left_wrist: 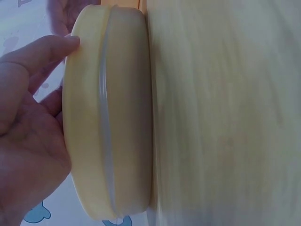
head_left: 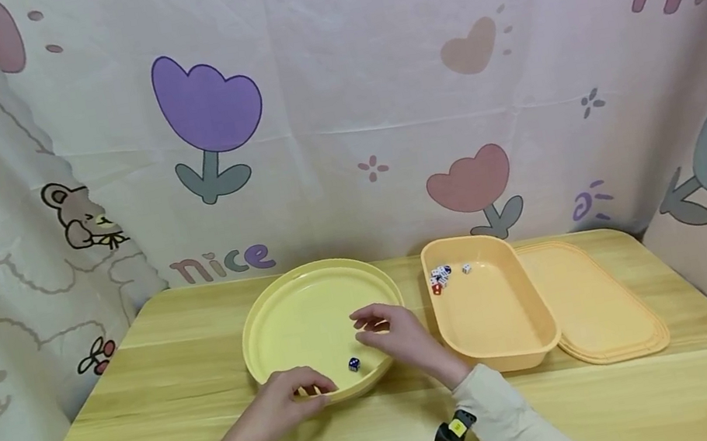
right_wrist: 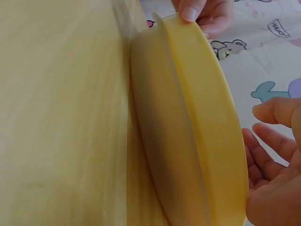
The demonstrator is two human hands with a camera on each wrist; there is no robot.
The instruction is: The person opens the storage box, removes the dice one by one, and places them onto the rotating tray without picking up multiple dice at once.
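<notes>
A round yellow tray (head_left: 297, 301) with a raised rim stands on the table. Inside it, near the front right, lies a single dark blue die (head_left: 354, 365) with white dots. My left hand (head_left: 289, 401) rests at the tray's near rim, thumb against the rim and fingers loosely bent over the inside. Over the tray's right side is my right hand (head_left: 391, 332), its fingers loosely bent and apart from the thumb, with nothing seen between them. In the right wrist view the right hand (right_wrist: 275, 165) is beside the rim.
Right of the tray stands an orange rectangular container (head_left: 491, 314) with several white dice (head_left: 438, 276) and a red die (head_left: 437, 289) in its far left corner. Partly under it lies a flat orange lid (head_left: 602, 303). A printed curtain (head_left: 332, 98) hangs behind the wooden table (head_left: 162, 380).
</notes>
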